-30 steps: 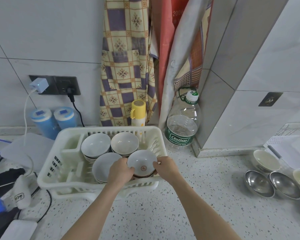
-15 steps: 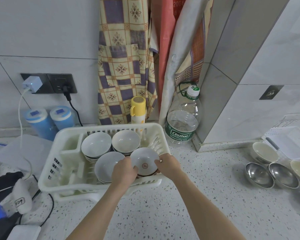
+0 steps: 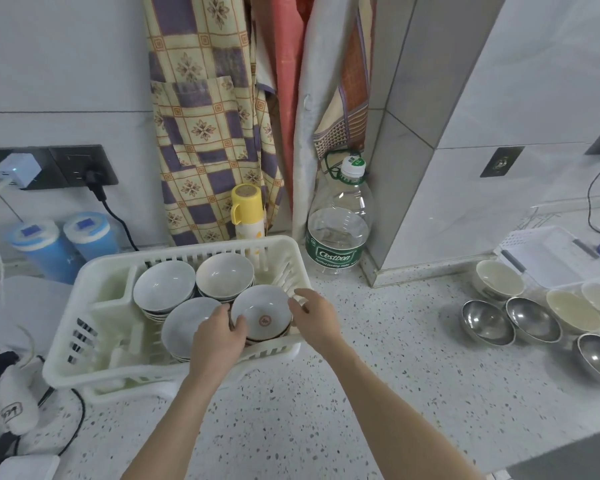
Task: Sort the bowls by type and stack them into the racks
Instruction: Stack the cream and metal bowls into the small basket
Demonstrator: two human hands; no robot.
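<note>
Two forearms reaching in from the bottom edge over the speckled counter [image 3: 291, 427]. Left hand [image 3: 219, 336] over the near wall of the white rack [image 3: 94, 358], fingers curled, thumb on the near-left rim of the red-emblem bowl [image 3: 261, 315] — looks like a light pinch on the rim. Right hand [image 3: 314, 315] just beside the same bowl's right edge, fingers loosely spread, tips at or just off the rim, holding nothing; contact not certain.

Red-emblem bowl upright, topping a short stack in the rack's near-right corner. Three more white bowl stacks [image 3: 165, 289] in the rack, to the left and behind, packed close, rims nearly touching.

Key relation: remaining loose bowls lie well to the right, past the right hand. Steel bowls [image 3: 487, 322] and cream bowls [image 3: 499, 278] in a cluster on the counter, beside a second white rack [image 3: 548, 251]. Right hand clearly nearer to them — likely the one to reach next, sideways and slightly away. Round bowls, so no long axis to align.

Farther back: water bottle [image 3: 338, 220], yellow flask [image 3: 246, 209], checked apron [image 3: 205, 116] on the wall.
</note>
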